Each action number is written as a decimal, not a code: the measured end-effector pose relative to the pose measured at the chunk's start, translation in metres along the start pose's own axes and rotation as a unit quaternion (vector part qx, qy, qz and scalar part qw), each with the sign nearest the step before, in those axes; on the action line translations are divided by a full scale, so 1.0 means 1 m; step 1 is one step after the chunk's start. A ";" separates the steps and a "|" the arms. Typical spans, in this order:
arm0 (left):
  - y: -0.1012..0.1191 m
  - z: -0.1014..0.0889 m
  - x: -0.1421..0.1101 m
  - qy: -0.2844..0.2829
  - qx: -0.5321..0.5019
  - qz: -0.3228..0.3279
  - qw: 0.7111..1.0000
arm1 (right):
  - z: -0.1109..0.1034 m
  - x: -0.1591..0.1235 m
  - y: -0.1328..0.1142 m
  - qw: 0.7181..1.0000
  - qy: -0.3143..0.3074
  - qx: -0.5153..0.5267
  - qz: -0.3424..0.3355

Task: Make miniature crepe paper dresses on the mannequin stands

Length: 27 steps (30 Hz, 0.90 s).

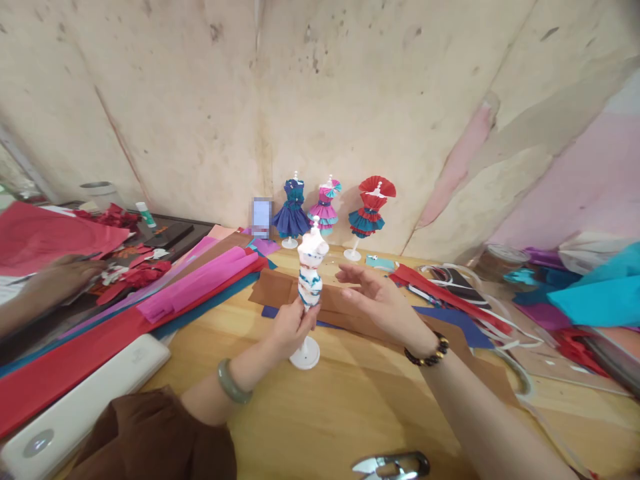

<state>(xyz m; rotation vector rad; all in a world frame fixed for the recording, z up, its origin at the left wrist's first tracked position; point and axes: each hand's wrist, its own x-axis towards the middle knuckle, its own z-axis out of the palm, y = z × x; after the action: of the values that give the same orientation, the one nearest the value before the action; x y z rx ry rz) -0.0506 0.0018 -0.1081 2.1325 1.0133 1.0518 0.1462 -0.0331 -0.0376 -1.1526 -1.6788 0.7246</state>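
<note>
My left hand point(293, 325) is closed around the lower part of a small white dress form point(311, 270). Bands of blue and brownish marks or scraps run around its torso, and it stands upright on a round white base point(305, 353). To the right of the form, my right hand point(373, 297) hovers with fingers apart and nothing in it. Brown crepe paper point(345, 303) lies under and behind both hands, with a dark blue sheet point(455, 325) partly beneath it. Thread snips point(391, 465) rest near the front edge of the view.
Three dressed miniature forms in navy point(291, 213), pink point(325, 208) and red point(371, 213) stand by the wall, beside a phone point(261, 217). Rolled crepe paper point(200, 283) and a white power bank-like object point(90, 407) lie left. Another person's hand point(60, 290) is at far left.
</note>
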 end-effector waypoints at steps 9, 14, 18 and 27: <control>-0.001 0.007 -0.001 0.016 0.065 0.050 0.996 | 0.026 0.006 -0.029 0.999 0.052 -0.006 -0.010; 0.007 -0.001 0.000 0.009 0.018 0.055 0.998 | 0.025 0.009 -0.019 0.997 0.038 0.051 -0.034; 0.010 -0.003 0.000 0.003 -0.012 0.052 0.999 | 0.018 0.009 -0.017 0.994 0.006 0.095 -0.056; 0.005 -0.009 0.007 0.130 -0.140 -0.095 0.977 | -0.011 0.031 0.060 0.978 0.083 -0.194 -0.002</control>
<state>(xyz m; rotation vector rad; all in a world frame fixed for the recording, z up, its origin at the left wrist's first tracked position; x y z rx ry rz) -0.0531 0.0065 -0.0965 1.6677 1.0907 1.3159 0.1747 0.0179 -0.0732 -1.4344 -1.7228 0.2901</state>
